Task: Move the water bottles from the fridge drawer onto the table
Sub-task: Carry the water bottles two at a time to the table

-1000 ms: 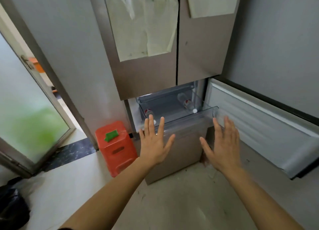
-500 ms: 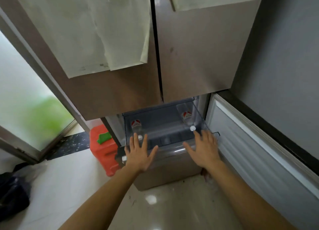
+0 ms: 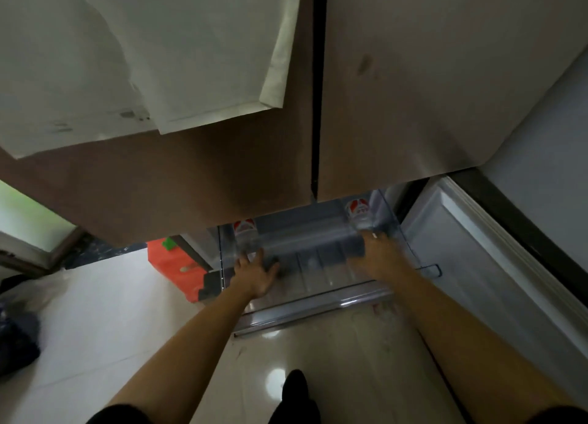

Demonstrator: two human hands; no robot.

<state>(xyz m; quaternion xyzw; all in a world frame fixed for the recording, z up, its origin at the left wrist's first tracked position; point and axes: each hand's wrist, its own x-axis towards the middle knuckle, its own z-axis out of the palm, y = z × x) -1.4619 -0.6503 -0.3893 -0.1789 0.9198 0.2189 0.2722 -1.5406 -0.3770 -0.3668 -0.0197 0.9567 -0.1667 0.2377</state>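
The clear fridge drawer [image 3: 318,298] is pulled out below the upper doors. Two clear water bottles with red-and-white labels lie in it, caps toward me. The left bottle [image 3: 244,232] lies along the drawer's left wall; my left hand [image 3: 256,275] reaches in with fingers spread, its fingertips at the bottle's near end. The right bottle [image 3: 358,213] lies by the right wall; my right hand [image 3: 380,255] is at its neck, the white cap showing beside the knuckles. That hand is blurred, so its grip is unclear.
The brown upper fridge doors [image 3: 222,185], with papers stuck on, hang close overhead. The open lower door [image 3: 483,283] stands at the right. An orange stool [image 3: 176,269] sits left of the drawer, a dark bag [image 3: 16,337] lies far left, and my shoe [image 3: 294,388] is on the glossy floor.
I have moved closer and leaned over the drawer. Both hands went from hovering at the drawer's front edge to inside it, each reaching a bottle.
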